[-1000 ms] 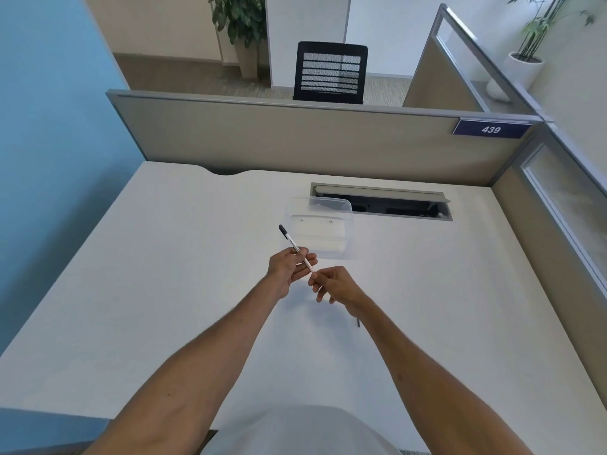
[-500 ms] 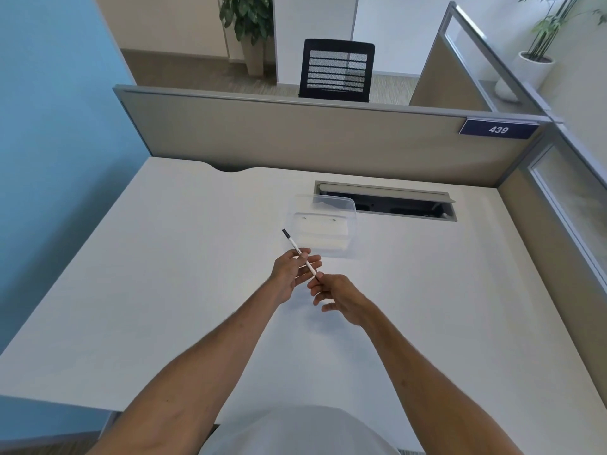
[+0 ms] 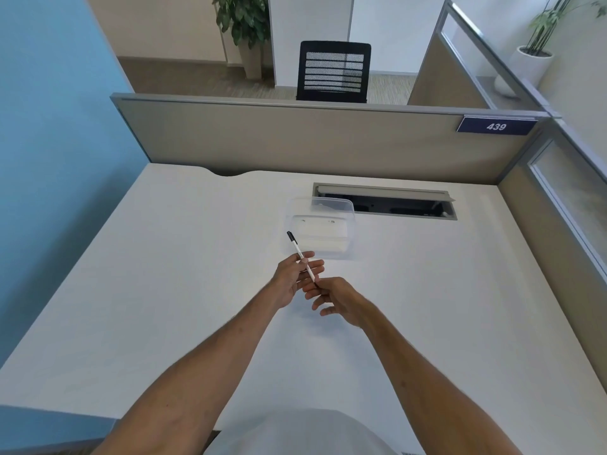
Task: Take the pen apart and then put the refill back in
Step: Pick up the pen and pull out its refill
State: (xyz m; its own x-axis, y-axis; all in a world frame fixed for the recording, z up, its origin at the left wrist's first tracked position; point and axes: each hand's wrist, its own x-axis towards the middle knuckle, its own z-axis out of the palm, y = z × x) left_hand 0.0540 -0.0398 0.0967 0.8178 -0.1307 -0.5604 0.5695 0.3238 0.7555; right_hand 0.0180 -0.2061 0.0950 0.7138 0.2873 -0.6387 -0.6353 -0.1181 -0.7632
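White-barrelled and black-capped, the pen (image 3: 301, 258) is held above a pale desk (image 3: 164, 290) by a person's two bare hands; the left hand (image 3: 293, 280) grips the barrel between thumb and fingers, closed around its middle, with the capped end pointing up and away to the left; the right hand (image 3: 338, 300) pinches the pen's lower end with thumb and forefinger, its remaining fingers loosely spread below; the two hands sit just beside each other, fingertips nearly meeting at the pen's tip; whether the tip section is loosened cannot be told at this size; a clear plastic container (image 3: 323, 226) stands on the desk just beyond the hands, near an open cable tray (image 3: 384, 201) set into the desktop; a grey partition (image 3: 295, 139) bearing a blue plate (image 3: 496, 126) marked 439 runs along the desk's far edge; a black office chair (image 3: 333, 72) stands behind it.
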